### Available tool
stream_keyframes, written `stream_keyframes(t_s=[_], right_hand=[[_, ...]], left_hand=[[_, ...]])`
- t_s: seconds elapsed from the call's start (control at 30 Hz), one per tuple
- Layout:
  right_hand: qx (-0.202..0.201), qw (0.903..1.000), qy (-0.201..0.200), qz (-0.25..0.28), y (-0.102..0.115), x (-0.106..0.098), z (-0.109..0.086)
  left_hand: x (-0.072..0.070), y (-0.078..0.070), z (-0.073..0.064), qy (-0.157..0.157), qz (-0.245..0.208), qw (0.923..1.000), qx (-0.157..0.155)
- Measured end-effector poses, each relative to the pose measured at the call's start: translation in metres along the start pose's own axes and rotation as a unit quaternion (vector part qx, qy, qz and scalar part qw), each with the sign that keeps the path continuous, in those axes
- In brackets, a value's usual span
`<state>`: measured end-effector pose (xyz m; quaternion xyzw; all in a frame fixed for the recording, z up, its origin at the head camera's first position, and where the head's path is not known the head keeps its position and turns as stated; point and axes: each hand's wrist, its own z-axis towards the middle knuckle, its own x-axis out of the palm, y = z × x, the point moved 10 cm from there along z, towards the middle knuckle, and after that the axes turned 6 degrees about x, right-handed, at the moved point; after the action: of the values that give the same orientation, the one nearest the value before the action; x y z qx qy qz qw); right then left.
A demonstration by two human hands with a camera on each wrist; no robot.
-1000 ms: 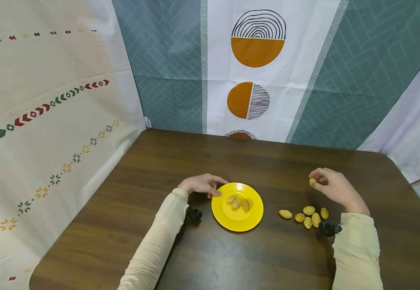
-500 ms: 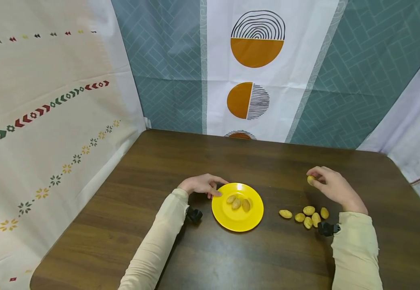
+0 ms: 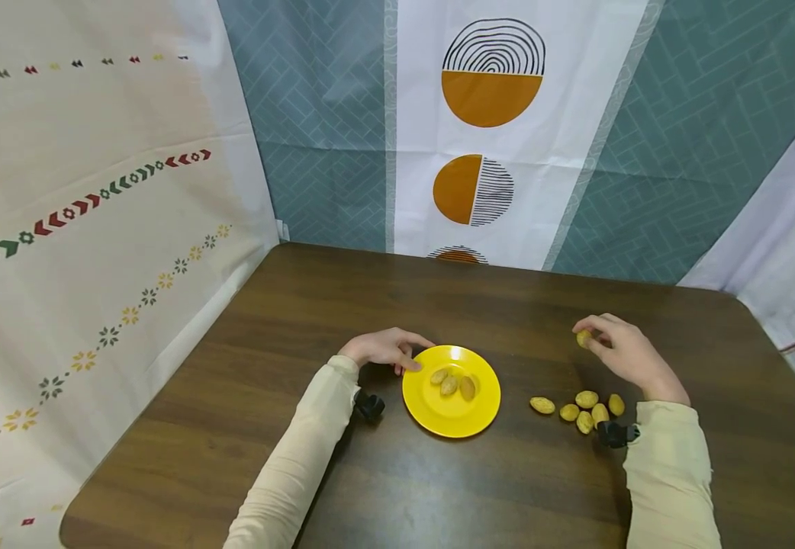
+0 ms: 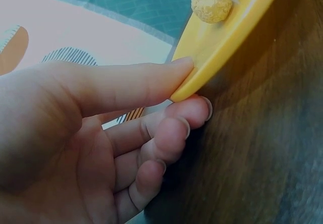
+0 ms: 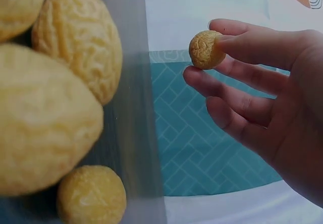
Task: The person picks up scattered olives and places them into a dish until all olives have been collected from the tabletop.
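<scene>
My left hand [image 3: 385,349] pinches the left rim of a yellow plate [image 3: 432,421]. In the left wrist view the thumb [image 4: 146,82] lies over the plate's rim [image 4: 212,57], with curled fingers at its underside. Three wrinkled yellow ovals, like dried dates [image 3: 468,388], lie on the plate. Above the table on the right, my right hand [image 3: 627,352] holds another dried date [image 3: 583,338] between thumb and fingertips; the right wrist view shows that dried date [image 5: 206,50] end-on. Below this hand lie several loose dried dates [image 3: 586,399], one [image 3: 542,405] apart towards the plate.
The brown wooden table [image 3: 425,488] runs back to a hanging teal and white curtain [image 3: 329,152]. A patterned pale cloth [image 3: 95,229] hangs along the left side. Both wrists carry a small black camera, such as the right one [image 3: 617,434].
My right hand has drifted slightly left and away with the dried date in its grip. My left hand, the plate and the other dried dates stay put; the head view has shifted a little.
</scene>
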<state>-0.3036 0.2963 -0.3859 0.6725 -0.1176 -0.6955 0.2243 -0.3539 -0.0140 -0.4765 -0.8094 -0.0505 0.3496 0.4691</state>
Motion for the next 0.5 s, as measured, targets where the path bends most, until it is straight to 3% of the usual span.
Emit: stream_keyframes(t_s=[0.5], right_hand=[[-0.005, 0.9996, 0.028, 0.008, 0.017, 0.008, 0.007]], left_hand=[[0.000, -0.001, 0.001, -0.004, 0.001, 0.9999, -0.012]])
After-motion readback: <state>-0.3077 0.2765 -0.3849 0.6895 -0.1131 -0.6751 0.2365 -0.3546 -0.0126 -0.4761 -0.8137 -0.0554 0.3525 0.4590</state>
